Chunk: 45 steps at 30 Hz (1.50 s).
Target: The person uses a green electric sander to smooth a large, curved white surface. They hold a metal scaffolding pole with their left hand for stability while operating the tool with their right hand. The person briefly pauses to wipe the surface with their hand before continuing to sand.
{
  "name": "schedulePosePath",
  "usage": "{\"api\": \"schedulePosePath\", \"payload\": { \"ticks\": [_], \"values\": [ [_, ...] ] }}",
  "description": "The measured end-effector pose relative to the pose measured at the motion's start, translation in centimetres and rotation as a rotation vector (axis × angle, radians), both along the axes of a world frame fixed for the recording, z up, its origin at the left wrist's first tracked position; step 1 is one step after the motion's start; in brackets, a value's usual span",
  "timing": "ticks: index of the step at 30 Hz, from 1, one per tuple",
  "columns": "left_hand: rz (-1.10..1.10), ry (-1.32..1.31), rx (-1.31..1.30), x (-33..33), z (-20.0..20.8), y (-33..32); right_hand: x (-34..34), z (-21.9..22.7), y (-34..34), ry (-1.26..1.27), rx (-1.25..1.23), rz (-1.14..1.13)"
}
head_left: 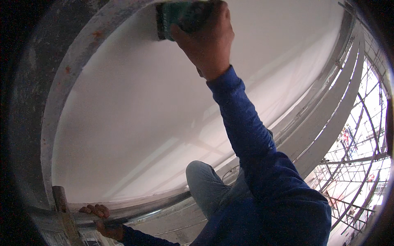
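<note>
My right hand (210, 44) is raised to the top of the view and wrapped round a green sander (182, 18). The tool's dark pad side faces the broad white surface (135, 102), and its upper part is cut off by the picture's edge. At the lower left, my left hand (98, 211) is closed over a dark horizontal pipe (160, 206), with fingers on the far side and thumb on the near side. The white surface appears smooth, with pale streaks of light across it.
A grey, rust-spotted curved rim (76, 61) borders the white surface on the left. A short upright post (60, 199) stands beside my left hand. My bent knee (201, 176) is near the lower middle. Planks (316, 135) and a metal lattice (361, 135) lie to the right, with brightness beyond.
</note>
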<state>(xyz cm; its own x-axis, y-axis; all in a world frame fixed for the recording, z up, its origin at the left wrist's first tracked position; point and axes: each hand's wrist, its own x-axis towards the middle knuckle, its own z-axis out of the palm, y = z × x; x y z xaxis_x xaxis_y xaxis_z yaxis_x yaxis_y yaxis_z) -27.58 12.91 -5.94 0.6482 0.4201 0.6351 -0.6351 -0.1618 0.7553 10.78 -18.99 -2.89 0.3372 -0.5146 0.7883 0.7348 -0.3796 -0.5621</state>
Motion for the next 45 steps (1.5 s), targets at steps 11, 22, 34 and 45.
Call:
{"api": "schedulePosePath", "payload": {
  "ticks": [11, 22, 34, 45],
  "values": [
    [0.335, -0.019, -0.098, -1.6, -1.1, 0.7, -2.1, 4.2, 0.6, 0.003, -0.155, 0.061],
    [0.632, -0.155, -0.279, -1.4, 1.8, 1.6, -1.4, -12.9, 0.7, 0.336, 0.254, 0.092],
    [0.356, -0.077, 0.001, 0.6, 3.9, 4.4, -2.1, -33.2, 6.1, 0.631, 1.126, 0.399],
    [0.095, 0.025, 0.110, 4.0, 6.5, 9.4, 1.0, -46.3, 9.6, 0.743, 1.561, 0.553]
  ]
}}
